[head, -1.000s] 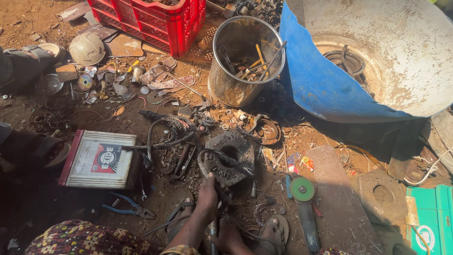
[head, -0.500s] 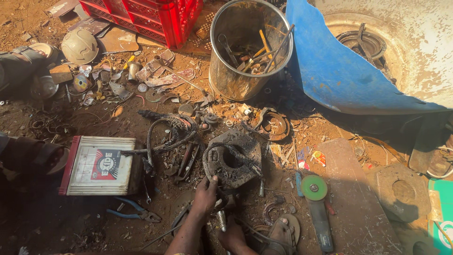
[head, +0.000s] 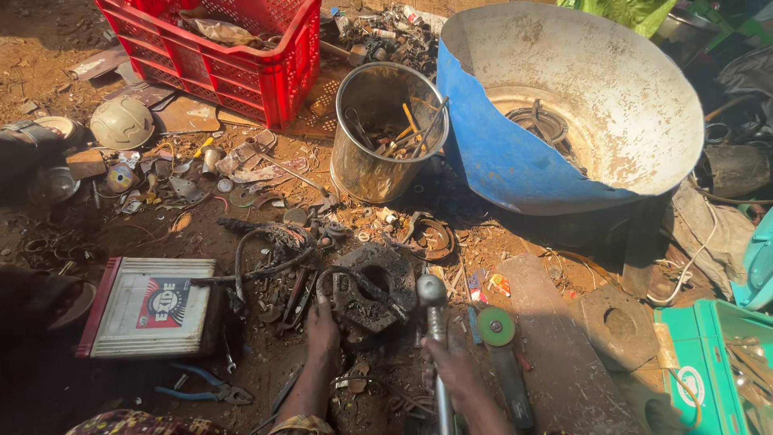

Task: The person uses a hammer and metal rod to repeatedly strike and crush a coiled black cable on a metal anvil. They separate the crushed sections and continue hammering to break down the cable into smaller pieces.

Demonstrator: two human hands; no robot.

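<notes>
A person's left hand (head: 323,332) presses flat, fingers spread, against the near-left edge of a rusted, greasy round metal part (head: 370,287) lying on the dirt, while the right hand (head: 453,368) is closed around a steel hammer (head: 435,326) whose head hovers just right of that part. A green-disc angle grinder (head: 501,354) lies right of it, a white car battery (head: 149,306) well to its left, a steel bucket (head: 387,133) beyond it

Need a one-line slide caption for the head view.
Left hand steadies a rusty metal casting while right hand grips a hammer beside it.
</notes>
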